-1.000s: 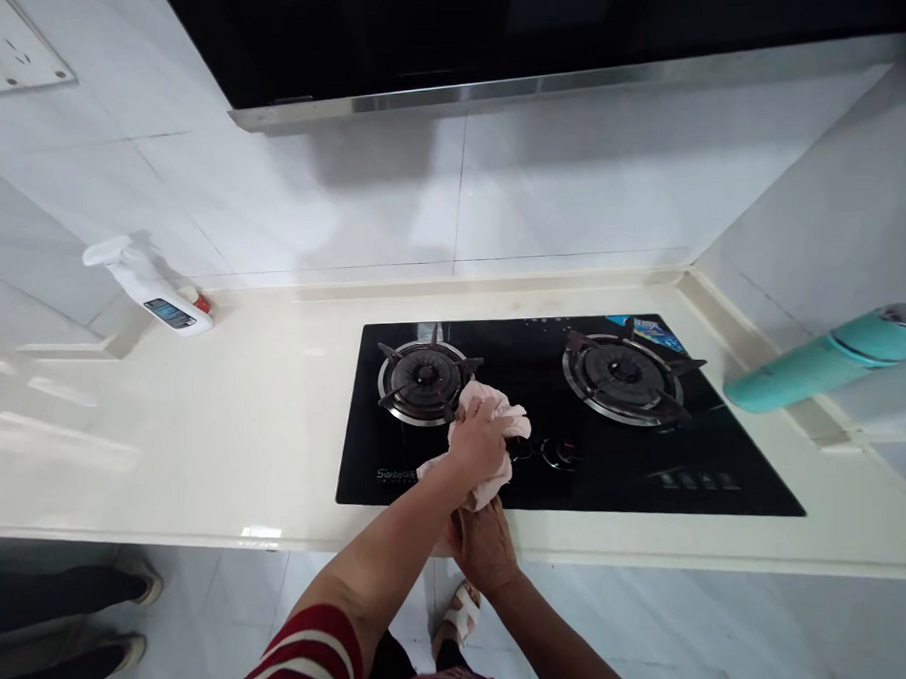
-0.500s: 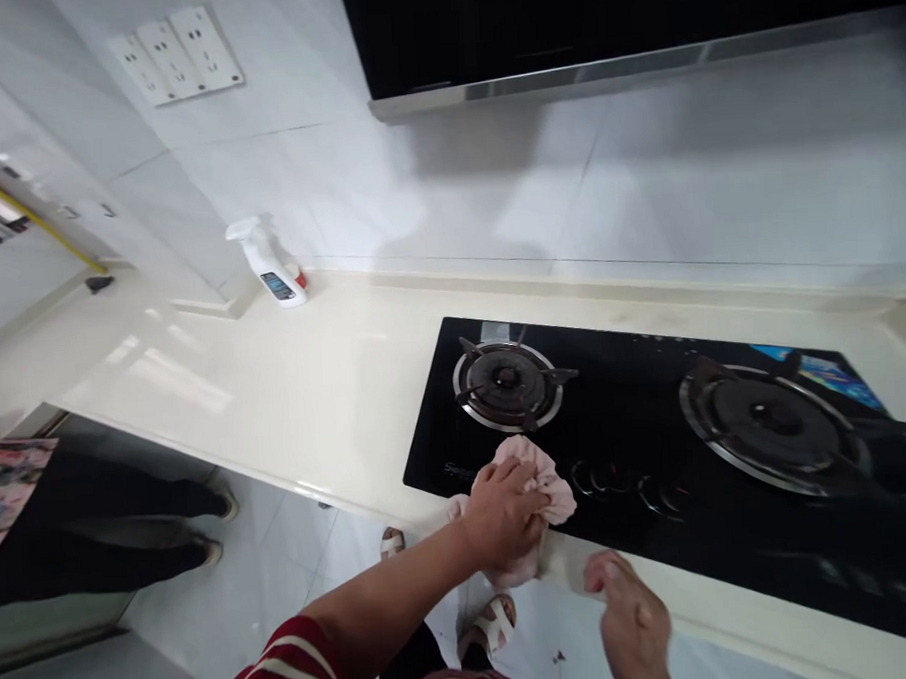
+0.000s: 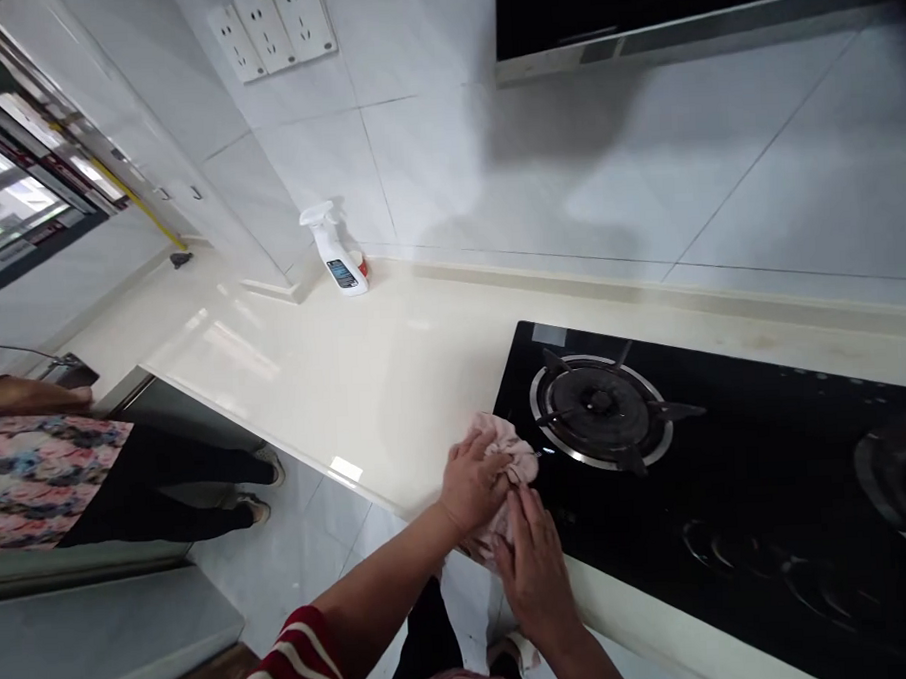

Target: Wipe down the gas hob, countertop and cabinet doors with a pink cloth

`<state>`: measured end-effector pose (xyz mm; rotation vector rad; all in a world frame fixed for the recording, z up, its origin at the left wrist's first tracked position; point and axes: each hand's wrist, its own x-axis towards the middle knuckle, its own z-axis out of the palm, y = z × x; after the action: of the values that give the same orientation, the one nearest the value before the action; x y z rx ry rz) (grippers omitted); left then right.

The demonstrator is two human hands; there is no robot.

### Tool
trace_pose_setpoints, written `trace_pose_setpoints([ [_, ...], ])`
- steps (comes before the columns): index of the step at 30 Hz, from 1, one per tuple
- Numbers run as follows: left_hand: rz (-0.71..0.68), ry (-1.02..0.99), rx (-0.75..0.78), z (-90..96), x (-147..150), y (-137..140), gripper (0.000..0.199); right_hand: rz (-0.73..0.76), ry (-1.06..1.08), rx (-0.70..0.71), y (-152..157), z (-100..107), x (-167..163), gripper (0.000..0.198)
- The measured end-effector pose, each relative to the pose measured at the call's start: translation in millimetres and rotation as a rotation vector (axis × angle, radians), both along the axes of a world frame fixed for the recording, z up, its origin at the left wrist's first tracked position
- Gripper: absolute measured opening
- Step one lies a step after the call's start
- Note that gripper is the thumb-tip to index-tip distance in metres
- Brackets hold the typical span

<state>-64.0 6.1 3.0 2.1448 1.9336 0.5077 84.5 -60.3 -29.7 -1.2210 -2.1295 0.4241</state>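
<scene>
Pink cloth [image 3: 516,449] is all bunched up at the front left corner of a black stove [image 3: 750,447], partly on the stove and partly on the cream counter [image 3: 349,364]. Its lower end reaches the counter's front edge. The left hand [image 3: 469,491] is on top, with its fingers bent over the cloth, half closed, and it has hold of it. I can't tell how hard it squeezes. The right hand [image 3: 534,566] is just beside it, opened out, with its fingers nearly straight and touching the lower part of the cloth. Near the hands, on the stove, is a round burner [image 3: 598,403] with a shiny ring. Further back on the counter, near the wall, a white spray bottle [image 3: 336,249] stands with a small red thing [image 3: 362,267] right beside it. Wall sockets [image 3: 274,27] are above the bottle, and a black hood [image 3: 671,10] hangs over the stove. Off to the left is another person [image 3: 54,477] in a flowery top and dark trousers, well apart from the cloth
</scene>
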Motion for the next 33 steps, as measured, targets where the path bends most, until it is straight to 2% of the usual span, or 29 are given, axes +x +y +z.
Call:
trace_pose_setpoints([
  [4,0.142,0.044,-0.029,-2.5,-67.3,-8.7,0.031,0.137,-0.124,0.028,3.2,2.7,-52.5,0.056],
  [8,0.295,0.133,-0.034,-1.1,-137.2,-28.8,0.029,0.131,-0.161,0.131,5.9,-9.5,-121.8,0.045],
  [11,0.410,0.227,-0.028,3.7,-188.1,-45.8,0.029,0.148,-0.182,0.080,8.4,-14.0,-180.0,0.042],
  [15,0.568,0.346,-0.055,8.9,-255.5,-65.1,0.040,0.310,-0.166,0.048,12.4,-2.3,-246.4,0.039],
  [17,0.617,0.368,-0.057,7.2,-284.9,-73.3,0.047,0.359,-0.150,0.035,11.9,7.2,-269.5,0.044],
  [18,0.622,0.365,-0.044,4.8,-297.0,-77.1,0.050,0.373,-0.150,0.031,10.9,10.8,-278.0,0.052],
  [20,0.568,0.327,0.019,-2.7,-313.7,-83.9,0.051,0.373,-0.172,0.065,8.3,12.9,-288.5,0.067],
  [21,0.519,0.293,0.061,-7.3,-317.7,-86.8,0.050,0.367,-0.185,0.105,7.1,11.0,-290.4,0.064],
  [23,0.433,0.217,0.127,-16.6,-316.9,-92.0,0.047,0.351,-0.206,0.189,5.3,2.5,-287.0,0.042],
  [25,0.405,0.160,0.149,-24.0,-305.4,-98.4,0.045,0.347,-0.223,0.228,3.7,-7.6,-274.0,0.023],
  [28,0.365,0.143,0.139,-30.2,-273.2,-115.5,0.050,0.356,-0.245,0.226,-0.8,-15.6,-239.2,0.019],
  [33,0.169,0.212,0.102,-39.8,-203.3,-148.5,0.075,0.320,-0.258,0.223,-13.4,-12.4,-158.4,0.008],
])
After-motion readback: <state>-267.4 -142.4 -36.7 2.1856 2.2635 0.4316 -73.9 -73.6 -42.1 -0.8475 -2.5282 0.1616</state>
